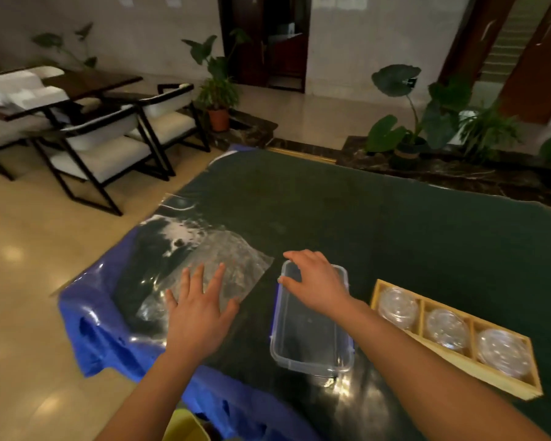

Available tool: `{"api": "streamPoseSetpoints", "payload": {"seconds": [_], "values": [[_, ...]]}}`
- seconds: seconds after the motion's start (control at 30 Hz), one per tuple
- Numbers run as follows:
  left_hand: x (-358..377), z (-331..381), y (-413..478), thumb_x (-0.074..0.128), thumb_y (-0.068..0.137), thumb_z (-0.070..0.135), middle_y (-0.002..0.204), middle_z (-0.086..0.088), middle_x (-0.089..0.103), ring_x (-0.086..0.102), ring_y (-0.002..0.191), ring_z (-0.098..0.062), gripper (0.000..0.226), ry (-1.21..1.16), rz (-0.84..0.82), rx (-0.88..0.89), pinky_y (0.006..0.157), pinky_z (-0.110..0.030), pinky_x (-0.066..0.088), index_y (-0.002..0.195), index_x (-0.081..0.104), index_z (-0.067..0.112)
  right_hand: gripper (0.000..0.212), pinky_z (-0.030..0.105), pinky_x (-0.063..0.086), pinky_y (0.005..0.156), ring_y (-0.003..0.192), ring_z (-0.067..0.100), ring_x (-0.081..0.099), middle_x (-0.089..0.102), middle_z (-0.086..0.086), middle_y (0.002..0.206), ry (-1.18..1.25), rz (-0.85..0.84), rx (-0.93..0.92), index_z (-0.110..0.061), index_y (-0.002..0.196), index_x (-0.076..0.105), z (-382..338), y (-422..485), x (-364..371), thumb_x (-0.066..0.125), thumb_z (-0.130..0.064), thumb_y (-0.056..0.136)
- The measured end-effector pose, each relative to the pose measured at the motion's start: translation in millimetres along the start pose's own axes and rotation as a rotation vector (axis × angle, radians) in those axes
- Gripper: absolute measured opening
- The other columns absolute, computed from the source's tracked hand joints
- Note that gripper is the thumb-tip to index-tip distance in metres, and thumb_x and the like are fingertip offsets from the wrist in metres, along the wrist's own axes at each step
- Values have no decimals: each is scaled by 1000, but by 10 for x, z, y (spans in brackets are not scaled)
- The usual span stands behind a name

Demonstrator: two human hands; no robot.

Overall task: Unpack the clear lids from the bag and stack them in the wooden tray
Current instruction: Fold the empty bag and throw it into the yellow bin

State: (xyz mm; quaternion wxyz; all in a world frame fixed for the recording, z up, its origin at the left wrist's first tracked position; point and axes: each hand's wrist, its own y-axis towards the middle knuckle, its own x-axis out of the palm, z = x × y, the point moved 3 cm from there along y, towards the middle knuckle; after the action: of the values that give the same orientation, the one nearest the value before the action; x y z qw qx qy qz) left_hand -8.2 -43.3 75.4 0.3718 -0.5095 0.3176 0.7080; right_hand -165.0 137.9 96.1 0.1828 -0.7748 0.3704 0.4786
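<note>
A flat clear plastic bag [226, 265] lies on the dark green table cover, left of centre. My left hand [199, 308] hovers over its near edge, fingers spread, holding nothing. My right hand [315, 280] reaches over the far end of a clear rectangular container [312, 338], fingers apart above its rim; I cannot tell if it touches. At the right, a wooden tray [423, 310] with three compartments holds clear round lids [503, 353], a stack in each section.
The table [379, 224] has a blue plastic sheet [89, 319] hanging over its left and near edges. Black-framed chairs [109, 144] stand on the floor to the left. Potted plants [407, 122] line the far side.
</note>
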Motion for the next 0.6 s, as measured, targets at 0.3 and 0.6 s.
{"api": "streamPoseSetpoints", "payload": {"seconds": [0.3, 0.6], "values": [[280, -776, -33, 48, 93, 65, 167, -9, 18, 7, 155, -35, 69, -122, -77, -248, 117, -66, 21, 156, 23, 49, 61, 38, 42, 105, 129, 29, 50, 51, 8, 144, 34, -153, 30, -20, 145, 47, -297, 523, 731, 64, -43, 91], [872, -1022, -71, 77, 82, 51, 146, -22, 27, 48, 124, -49, 104, -665, -153, -782, 108, -52, 42, 158, 7, 48, 80, 48, 62, 72, 123, 41, 55, 5, -1, 167, 496, -373, 547, -39, 157, 0, -191, 1250, 1218, 53, -16, 101]]}}
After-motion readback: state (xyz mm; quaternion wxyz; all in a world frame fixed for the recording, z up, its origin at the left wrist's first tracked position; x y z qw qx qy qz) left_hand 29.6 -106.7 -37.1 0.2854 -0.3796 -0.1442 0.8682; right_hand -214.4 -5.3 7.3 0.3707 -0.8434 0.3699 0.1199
